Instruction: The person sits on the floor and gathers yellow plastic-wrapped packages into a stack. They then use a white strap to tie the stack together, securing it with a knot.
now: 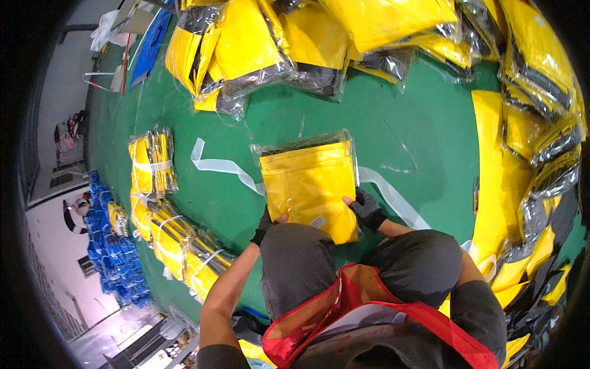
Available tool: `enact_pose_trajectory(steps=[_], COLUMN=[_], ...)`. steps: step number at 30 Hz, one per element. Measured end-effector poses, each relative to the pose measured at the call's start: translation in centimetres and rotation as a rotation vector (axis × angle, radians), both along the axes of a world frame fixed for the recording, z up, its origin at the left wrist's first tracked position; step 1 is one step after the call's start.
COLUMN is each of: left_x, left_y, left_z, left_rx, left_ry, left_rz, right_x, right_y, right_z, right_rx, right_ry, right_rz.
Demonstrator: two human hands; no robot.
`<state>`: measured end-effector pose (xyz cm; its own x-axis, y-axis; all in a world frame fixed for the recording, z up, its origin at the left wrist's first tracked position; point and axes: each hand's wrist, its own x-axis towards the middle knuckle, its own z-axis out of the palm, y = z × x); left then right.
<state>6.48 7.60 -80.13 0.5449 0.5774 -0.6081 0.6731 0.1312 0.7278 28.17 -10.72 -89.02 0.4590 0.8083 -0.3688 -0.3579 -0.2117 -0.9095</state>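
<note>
A stack of folded yellow fabric pieces [307,178] in clear plastic lies in front of my knees, with a dark strip along its far edge and a small white label near its lower edge. My left hand [265,225], in a dark fingerless glove, grips its near left corner. On the right side edge, my right hand [366,209], gloved alike, holds on with the thumb on top and the fingers underneath, mostly hidden. A flat white strap [224,166] runs out from beneath the stack on both sides across the green floor [289,120].
Bundles of yellow packets [152,167] tied with white straps line the left. Loose yellow packets [246,43] in plastic are heaped at the far side. More yellow sheets [501,184] and packets cover the right. Blue bundles [117,252] stand at the far left.
</note>
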Motion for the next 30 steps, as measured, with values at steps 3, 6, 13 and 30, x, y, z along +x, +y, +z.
enact_pose_trajectory(steps=[3, 6, 13, 30], left_x=[-10.1, 0.7, 12.1, 14.6], left_y=[2.6, 4.4, 8.2, 56.1], left_z=[-5.2, 0.6, 2.3, 10.0], left_rx=[-0.128, 0.892, 0.977, 1.440], left_ry=[0.089, 0.185, 0.060, -0.007], left_rz=[0.126, -0.169, -0.805, 0.162], right_x=[-0.9, 3.3, 0.3, 14.3], right_y=[0.8, 0.5, 1.2, 34.0], right_z=[2.2, 4.5, 1.0, 19.9], right_rx=[-0.056, -0.252, -0.212, -0.129], right_ry=[-0.123, -0.344, -0.208, -0.554], right_rz=[0.243, 0.315, 0.386, 0.484])
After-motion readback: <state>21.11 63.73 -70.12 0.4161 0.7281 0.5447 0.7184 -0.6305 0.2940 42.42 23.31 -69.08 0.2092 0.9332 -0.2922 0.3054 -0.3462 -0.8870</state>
